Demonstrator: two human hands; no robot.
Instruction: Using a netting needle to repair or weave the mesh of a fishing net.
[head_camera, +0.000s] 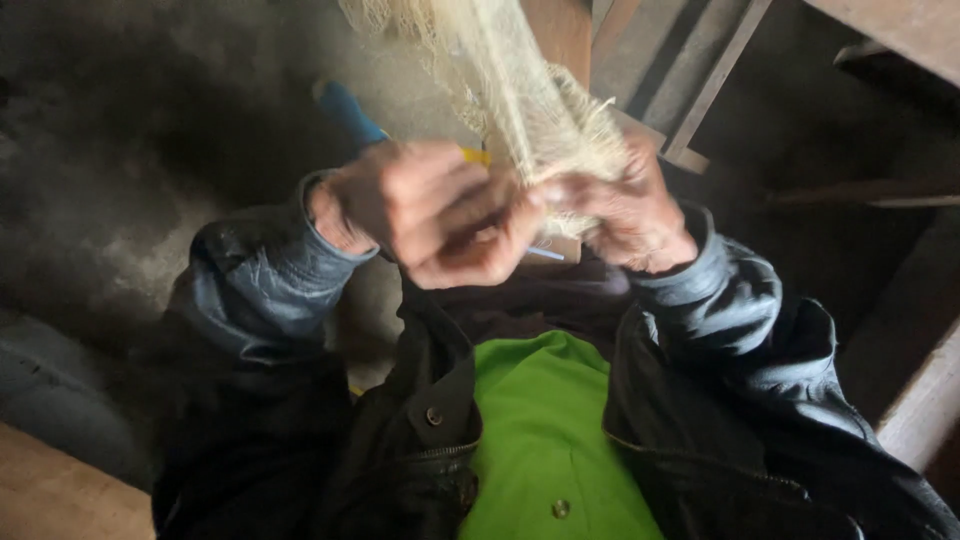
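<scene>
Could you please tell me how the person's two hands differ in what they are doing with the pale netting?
The left hand is closed in a fist and holds a blue-handled tool; the right hand holds no tool and pinches the bunched pale netting. The left hand sits beside the netting, while the right hand is partly covered by it. Both wear dark jacket sleeves.

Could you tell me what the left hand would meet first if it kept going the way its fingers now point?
Most likely the right hand: the left hand points across at it, fingertips nearly touching around the pale netting. Depth is unclear, so the netting bunch may come first.
</scene>
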